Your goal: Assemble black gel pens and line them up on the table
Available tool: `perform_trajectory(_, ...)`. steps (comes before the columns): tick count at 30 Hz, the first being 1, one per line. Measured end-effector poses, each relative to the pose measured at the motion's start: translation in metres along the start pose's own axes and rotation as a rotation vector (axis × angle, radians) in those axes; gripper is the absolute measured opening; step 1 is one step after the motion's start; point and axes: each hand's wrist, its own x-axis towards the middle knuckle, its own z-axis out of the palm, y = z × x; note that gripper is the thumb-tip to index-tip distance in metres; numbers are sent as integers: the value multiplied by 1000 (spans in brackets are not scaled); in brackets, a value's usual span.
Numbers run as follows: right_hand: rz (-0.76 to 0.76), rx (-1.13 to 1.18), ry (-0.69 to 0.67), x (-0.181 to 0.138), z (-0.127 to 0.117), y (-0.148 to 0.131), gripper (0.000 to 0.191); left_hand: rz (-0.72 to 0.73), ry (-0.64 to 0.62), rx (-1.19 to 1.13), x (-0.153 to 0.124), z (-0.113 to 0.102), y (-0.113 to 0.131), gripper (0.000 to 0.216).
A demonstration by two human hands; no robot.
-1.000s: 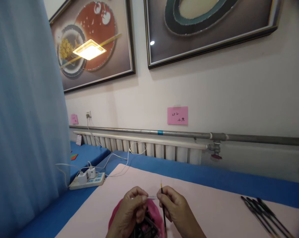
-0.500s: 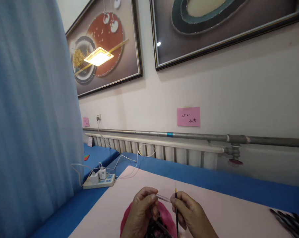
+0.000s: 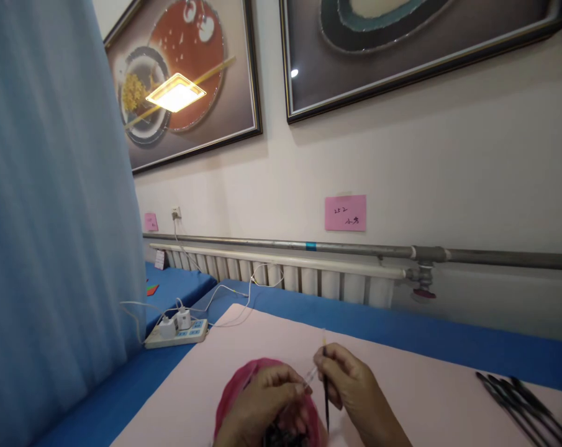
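Over a pink bowl (image 3: 225, 397), my left hand (image 3: 266, 403) pinches one end of a small clear tube-like piece (image 3: 310, 376). The fingertips of my right hand (image 3: 348, 382) are at the piece's other end. My right hand also grips a thin black stick (image 3: 326, 397), held nearly upright, with a yellowish band and a pale, see-through tip at its top. Small dark pieces (image 3: 283, 434) lie in the bowl, partly hidden by my left hand; their kind is unclear.
Several slim black sticks (image 3: 518, 397) lie at the right on the pink sheet (image 3: 415, 385), which covers part of a blue table (image 3: 383, 316). A power strip (image 3: 187, 335) with white chargers and cables sits at the left, near a blue curtain (image 3: 57, 217). Behind runs a radiator (image 3: 308, 282).
My left hand has tilted, and the clear piece now slants up toward my right hand. The camera view has shifted a little, showing more of the bowl and the sticks at right.
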Motion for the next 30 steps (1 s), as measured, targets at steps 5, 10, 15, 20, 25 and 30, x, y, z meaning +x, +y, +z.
perform_trajectory(5, -44, 38, 56, -1, 1, 0, 24, 56, -7, -32, -1, 10, 0, 22)
perform_trajectory(10, -139, 349, 351, 5, -12, -11, 28, 6, -22, -19, 1, 6, -1, 26)
perform_trajectory(15, -116, 405, 301, 5, -11, -10, 29, 10, -61, -7, 5, 3, -8, 28)
perform_trajectory(20, -155, 426, 325, 4, -9, -8, 30, 16, -80, -19, 6, 1, -10, 29)
perform_trajectory(25, -172, 419, 330, 6, -10, -9, 29, 20, -84, -34, 6, 0, -10, 27)
perform_trajectory(30, -287, 292, 405, 4, -12, -8, 24, 20, -96, -74, 6, -1, -10, 23)
